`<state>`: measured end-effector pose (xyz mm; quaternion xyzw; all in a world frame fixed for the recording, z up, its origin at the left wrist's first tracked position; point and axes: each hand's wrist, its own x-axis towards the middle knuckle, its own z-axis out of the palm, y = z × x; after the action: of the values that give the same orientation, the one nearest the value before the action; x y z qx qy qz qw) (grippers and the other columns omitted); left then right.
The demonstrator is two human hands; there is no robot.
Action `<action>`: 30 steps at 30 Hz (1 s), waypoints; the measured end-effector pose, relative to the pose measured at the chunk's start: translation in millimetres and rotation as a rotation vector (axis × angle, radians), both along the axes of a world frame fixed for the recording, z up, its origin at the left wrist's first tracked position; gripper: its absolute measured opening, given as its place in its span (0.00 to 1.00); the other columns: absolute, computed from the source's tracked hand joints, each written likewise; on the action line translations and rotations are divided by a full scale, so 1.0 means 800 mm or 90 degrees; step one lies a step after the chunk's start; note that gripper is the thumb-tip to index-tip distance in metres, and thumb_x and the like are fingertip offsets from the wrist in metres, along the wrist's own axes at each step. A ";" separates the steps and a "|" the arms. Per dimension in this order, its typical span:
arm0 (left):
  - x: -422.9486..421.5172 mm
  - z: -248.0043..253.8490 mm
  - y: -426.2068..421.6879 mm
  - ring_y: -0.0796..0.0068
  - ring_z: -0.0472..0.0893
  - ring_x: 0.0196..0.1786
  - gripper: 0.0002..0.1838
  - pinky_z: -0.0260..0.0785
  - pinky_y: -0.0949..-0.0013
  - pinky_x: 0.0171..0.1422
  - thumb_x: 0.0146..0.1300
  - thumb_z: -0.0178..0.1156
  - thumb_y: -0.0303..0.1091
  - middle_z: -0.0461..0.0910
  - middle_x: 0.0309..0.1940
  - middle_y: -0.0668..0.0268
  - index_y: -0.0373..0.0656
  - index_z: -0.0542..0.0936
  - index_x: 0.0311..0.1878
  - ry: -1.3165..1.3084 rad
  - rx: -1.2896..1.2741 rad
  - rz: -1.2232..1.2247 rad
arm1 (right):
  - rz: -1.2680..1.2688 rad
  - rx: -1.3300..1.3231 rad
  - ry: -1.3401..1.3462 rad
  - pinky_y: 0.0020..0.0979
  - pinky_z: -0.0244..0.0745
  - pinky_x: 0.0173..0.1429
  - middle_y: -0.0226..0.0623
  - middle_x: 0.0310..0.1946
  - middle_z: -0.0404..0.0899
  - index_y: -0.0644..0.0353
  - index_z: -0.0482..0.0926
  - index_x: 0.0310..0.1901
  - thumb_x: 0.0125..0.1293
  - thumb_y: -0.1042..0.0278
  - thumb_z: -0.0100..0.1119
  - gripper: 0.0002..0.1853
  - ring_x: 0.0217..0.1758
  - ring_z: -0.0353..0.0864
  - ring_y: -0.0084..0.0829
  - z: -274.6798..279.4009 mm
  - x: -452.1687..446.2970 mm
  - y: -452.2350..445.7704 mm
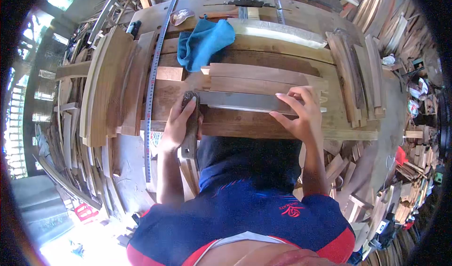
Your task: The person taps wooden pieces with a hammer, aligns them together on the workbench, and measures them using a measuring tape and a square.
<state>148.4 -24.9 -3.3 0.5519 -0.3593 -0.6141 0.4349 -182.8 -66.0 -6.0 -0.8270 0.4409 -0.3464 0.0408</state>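
A try square with a dark wooden stock (190, 129) and a flat grey metal blade (245, 100) lies across the near part of the workbench. My left hand (176, 122) is closed around the stock, thumb on top near the blade. At the blade's right end is my right hand (301, 113), its fingers and thumb apart, one fingertip by the blade's upper edge. Just beyond the blade lie light wooden strips (263, 73). Farther off, a blue cloth (205, 42) lies crumpled on the bench.
A long measuring tape (153, 77) runs front to back at the left. Boards are stacked on the left (106, 82) and right (351, 77) of the bench (240, 132). A brush (248, 13) and a saw blade (249, 3) lie at the back.
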 end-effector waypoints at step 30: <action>-0.007 0.008 0.003 0.72 0.75 0.15 0.16 0.70 0.70 0.17 0.78 0.50 0.45 0.77 0.25 0.61 0.45 0.72 0.60 0.014 -0.002 0.020 | 0.019 -0.002 -0.073 0.37 0.77 0.51 0.30 0.40 0.78 0.53 0.89 0.44 0.53 0.52 0.79 0.20 0.45 0.77 0.34 -0.007 -0.008 0.000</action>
<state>142.6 -22.6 2.9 0.5500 -0.3467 -0.6130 0.4490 -188.9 -65.7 -11.5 -0.8124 0.4251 -0.3931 0.0699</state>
